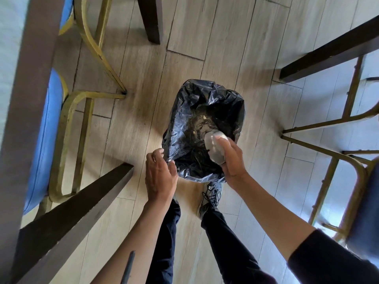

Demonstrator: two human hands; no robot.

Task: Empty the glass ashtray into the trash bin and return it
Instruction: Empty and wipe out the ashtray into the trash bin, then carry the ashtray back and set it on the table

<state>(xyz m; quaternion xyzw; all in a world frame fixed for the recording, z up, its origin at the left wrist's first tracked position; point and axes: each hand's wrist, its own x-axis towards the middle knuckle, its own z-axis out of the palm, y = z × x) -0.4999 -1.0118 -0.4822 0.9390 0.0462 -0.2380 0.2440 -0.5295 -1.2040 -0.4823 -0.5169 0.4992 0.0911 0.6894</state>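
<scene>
Daylight fills the scene, brightest on the right, where pale patches glare off the floor (266, 48) between the chair legs (328, 140). Soft shadows spread under the table legs (78, 203). The wide lens bends straight lines outward toward the edges. The glass ashtray (215, 146) is smeared by motion blur, and the far left edge is hazy.

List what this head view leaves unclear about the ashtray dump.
- Ashtray contents: its tipped, blurred glass hides whether it is empty.
- Right hand fingers: mostly behind the ashtray.
- Trash bin body: wrapped by the black liner.
- Left hand grip on the liner: fingertips hidden.
</scene>
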